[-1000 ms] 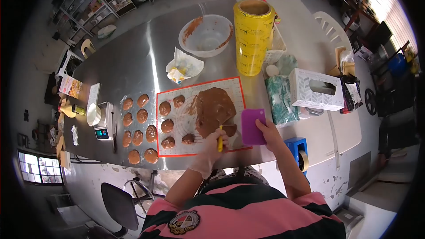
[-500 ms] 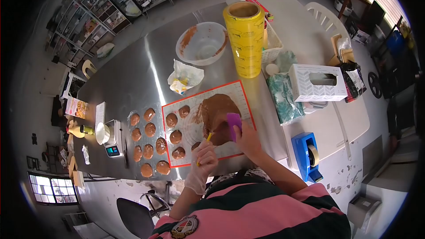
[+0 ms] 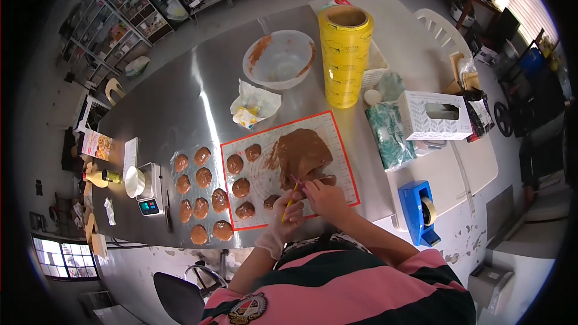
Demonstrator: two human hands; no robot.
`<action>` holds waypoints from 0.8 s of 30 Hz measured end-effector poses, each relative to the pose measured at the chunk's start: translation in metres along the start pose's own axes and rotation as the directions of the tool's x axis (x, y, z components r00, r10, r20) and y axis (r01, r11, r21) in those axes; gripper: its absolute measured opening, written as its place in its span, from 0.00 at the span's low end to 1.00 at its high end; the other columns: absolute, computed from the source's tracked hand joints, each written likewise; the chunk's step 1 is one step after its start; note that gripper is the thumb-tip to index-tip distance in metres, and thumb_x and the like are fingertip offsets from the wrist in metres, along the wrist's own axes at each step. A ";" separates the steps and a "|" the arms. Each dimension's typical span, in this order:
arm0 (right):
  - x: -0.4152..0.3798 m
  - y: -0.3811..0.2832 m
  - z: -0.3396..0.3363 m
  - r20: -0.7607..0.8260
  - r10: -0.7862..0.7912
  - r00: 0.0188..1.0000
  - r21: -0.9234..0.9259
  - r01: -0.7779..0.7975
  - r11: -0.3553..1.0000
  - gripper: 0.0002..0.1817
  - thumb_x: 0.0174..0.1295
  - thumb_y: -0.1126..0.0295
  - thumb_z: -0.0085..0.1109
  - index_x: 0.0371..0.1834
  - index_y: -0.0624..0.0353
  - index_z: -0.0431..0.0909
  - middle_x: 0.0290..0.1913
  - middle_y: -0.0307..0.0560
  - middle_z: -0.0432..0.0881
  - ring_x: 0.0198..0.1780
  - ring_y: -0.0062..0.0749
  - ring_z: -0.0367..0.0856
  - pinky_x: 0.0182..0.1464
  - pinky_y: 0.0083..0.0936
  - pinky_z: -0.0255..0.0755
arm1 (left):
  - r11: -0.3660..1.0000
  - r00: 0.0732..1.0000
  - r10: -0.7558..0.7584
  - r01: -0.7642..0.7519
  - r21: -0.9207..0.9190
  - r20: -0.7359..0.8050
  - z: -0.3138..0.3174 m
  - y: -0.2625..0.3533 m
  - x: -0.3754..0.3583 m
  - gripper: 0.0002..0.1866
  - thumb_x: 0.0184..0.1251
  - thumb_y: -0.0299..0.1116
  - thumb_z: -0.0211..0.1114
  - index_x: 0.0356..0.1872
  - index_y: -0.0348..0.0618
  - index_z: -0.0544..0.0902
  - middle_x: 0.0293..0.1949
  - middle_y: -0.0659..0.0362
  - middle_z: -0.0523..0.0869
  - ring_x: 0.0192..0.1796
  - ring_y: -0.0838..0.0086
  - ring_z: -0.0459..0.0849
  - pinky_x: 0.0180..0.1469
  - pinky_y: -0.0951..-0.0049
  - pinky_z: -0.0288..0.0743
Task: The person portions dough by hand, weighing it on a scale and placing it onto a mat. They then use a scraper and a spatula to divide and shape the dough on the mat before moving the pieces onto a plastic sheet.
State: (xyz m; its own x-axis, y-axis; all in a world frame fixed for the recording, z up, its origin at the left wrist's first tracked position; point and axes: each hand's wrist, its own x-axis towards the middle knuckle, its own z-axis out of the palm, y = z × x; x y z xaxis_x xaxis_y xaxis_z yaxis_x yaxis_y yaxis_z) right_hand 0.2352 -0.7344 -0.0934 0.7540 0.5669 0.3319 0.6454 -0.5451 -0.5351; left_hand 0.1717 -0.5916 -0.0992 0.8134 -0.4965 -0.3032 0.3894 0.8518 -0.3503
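My left hand (image 3: 290, 209), in a clear glove, is closed around a thin yellow-handled tool (image 3: 295, 189) whose working end I cannot make out. Beside it, my right hand (image 3: 326, 201) grips a purple dough scraper (image 3: 294, 177), now turned edge-on and mostly hidden by the fingers. The two tools meet or nearly meet at the near edge of a mass of brown dough (image 3: 304, 149). This dough is spread on a red-bordered baking mat (image 3: 346, 174). Several dough balls (image 3: 241, 188) sit on the mat's left side, one partly behind my left hand.
More dough balls (image 3: 203, 177) lie in rows on plastic film to the left. Beyond them is a scale (image 3: 150, 189) with a white cup (image 3: 135, 182). Behind the mat are crumpled paper (image 3: 259, 105), a smeared bowl (image 3: 280, 66) and a tall yellow roll (image 3: 345, 54). A blue tape dispenser (image 3: 415, 210) stands right.
My right hand has moved left and down to my left hand, turning the purple scraper from flat-facing to edge-on. My left hand has shifted slightly right. The view has shifted a little.
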 end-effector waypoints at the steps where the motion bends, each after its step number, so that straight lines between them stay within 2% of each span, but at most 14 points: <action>1: -0.001 0.000 0.003 0.034 -0.012 0.999 -0.024 0.013 1.000 0.10 0.55 0.67 0.51 0.40 0.56 0.71 0.29 0.44 0.75 0.21 0.36 0.78 0.21 0.31 0.71 | 0.997 0.999 -0.036 0.036 0.071 0.006 -0.004 0.003 0.000 0.17 0.71 0.44 0.40 0.29 0.44 0.70 0.09 0.66 0.63 0.09 0.82 0.59 0.12 0.84 0.57; 6: 0.001 0.001 0.011 0.158 -0.037 0.987 -0.091 0.052 0.994 0.15 0.52 0.70 0.48 0.45 0.58 0.68 0.31 0.44 0.75 0.22 0.38 0.78 0.22 0.31 0.71 | 0.996 0.991 -0.088 0.090 -0.017 0.098 -0.010 0.007 -0.003 0.17 0.71 0.43 0.38 0.27 0.46 0.68 0.09 0.64 0.63 0.09 0.81 0.59 0.12 0.82 0.57; 8: 0.006 0.006 0.023 0.051 -0.013 0.999 -0.100 0.018 0.995 0.12 0.52 0.69 0.48 0.41 0.58 0.70 0.29 0.43 0.76 0.22 0.38 0.78 0.23 0.32 0.71 | 0.994 0.989 -0.092 0.099 -0.051 0.119 -0.013 0.009 -0.006 0.17 0.71 0.43 0.39 0.26 0.46 0.68 0.09 0.64 0.63 0.09 0.80 0.58 0.13 0.81 0.55; 12: 0.019 0.010 0.030 0.149 0.026 0.988 -0.206 0.005 0.979 0.10 0.53 0.69 0.48 0.38 0.58 0.70 0.31 0.44 0.77 0.23 0.39 0.79 0.25 0.33 0.72 | 0.986 0.985 -0.115 0.129 -0.108 0.130 -0.017 0.013 -0.010 0.16 0.71 0.43 0.39 0.26 0.46 0.67 0.09 0.64 0.63 0.09 0.79 0.60 0.14 0.80 0.56; 17: 0.041 0.033 0.042 0.076 0.212 0.974 -0.061 -0.208 0.976 0.08 0.59 0.67 0.47 0.36 0.58 0.69 0.28 0.52 0.78 0.26 0.49 0.78 0.29 0.42 0.72 | 0.980 0.977 -0.131 0.153 -0.128 0.169 -0.013 0.011 -0.015 0.16 0.71 0.43 0.39 0.26 0.46 0.67 0.09 0.64 0.64 0.09 0.79 0.61 0.15 0.80 0.58; 18: 0.045 0.035 0.038 0.076 0.212 0.974 -0.062 -0.208 0.976 0.08 0.59 0.67 0.47 0.36 0.58 0.69 0.28 0.52 0.78 0.26 0.49 0.78 0.29 0.42 0.72 | 0.976 0.972 -0.132 0.162 -0.148 0.196 -0.012 0.010 -0.017 0.16 0.71 0.43 0.39 0.26 0.46 0.67 0.09 0.63 0.64 0.09 0.79 0.61 0.16 0.80 0.58; 20: 0.053 0.039 0.029 0.077 0.338 0.938 -0.024 -0.337 0.941 0.08 0.60 0.66 0.48 0.31 0.59 0.69 0.27 0.55 0.78 0.29 0.49 0.78 0.31 0.40 0.72 | 0.971 0.965 -0.135 0.174 -0.166 0.225 -0.013 0.010 -0.020 0.16 0.71 0.43 0.39 0.26 0.46 0.67 0.09 0.63 0.65 0.10 0.79 0.61 0.16 0.80 0.59; 21: 0.051 0.046 0.028 0.076 0.336 0.939 -0.025 -0.336 0.942 0.08 0.60 0.66 0.48 0.31 0.59 0.69 0.27 0.55 0.78 0.29 0.49 0.78 0.31 0.40 0.72 | 0.974 0.976 -0.102 0.136 -0.179 0.190 -0.014 0.010 -0.023 0.16 0.71 0.44 0.39 0.26 0.47 0.67 0.08 0.64 0.64 0.09 0.80 0.61 0.15 0.80 0.58; 23: 0.046 0.059 0.026 0.088 0.392 0.916 0.160 -0.401 0.902 0.12 0.59 0.63 0.50 0.36 0.63 0.71 0.27 0.59 0.78 0.29 0.54 0.78 0.31 0.43 0.70 | 0.977 0.986 -0.061 0.091 -0.194 0.156 -0.015 0.014 -0.027 0.16 0.71 0.44 0.39 0.27 0.47 0.67 0.08 0.64 0.64 0.09 0.80 0.60 0.14 0.80 0.57; 24: 0.045 0.058 0.021 0.093 0.389 0.916 0.160 -0.400 0.903 0.12 0.59 0.63 0.50 0.36 0.63 0.71 0.27 0.59 0.78 0.29 0.54 0.78 0.31 0.43 0.70 | 0.996 0.995 -0.068 0.073 -0.059 0.069 -0.012 0.016 -0.029 0.16 0.71 0.45 0.40 0.26 0.48 0.67 0.08 0.66 0.64 0.08 0.81 0.59 0.13 0.81 0.56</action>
State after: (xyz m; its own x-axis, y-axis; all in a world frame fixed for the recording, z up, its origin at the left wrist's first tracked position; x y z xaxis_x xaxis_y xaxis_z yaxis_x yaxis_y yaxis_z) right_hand 0.3040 -0.7271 -0.1257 0.9308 0.3648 0.0233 0.2615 -0.6201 -0.7397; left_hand 0.1492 -0.5654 -0.1063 0.8128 -0.5409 -0.2163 0.4212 0.8022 -0.4231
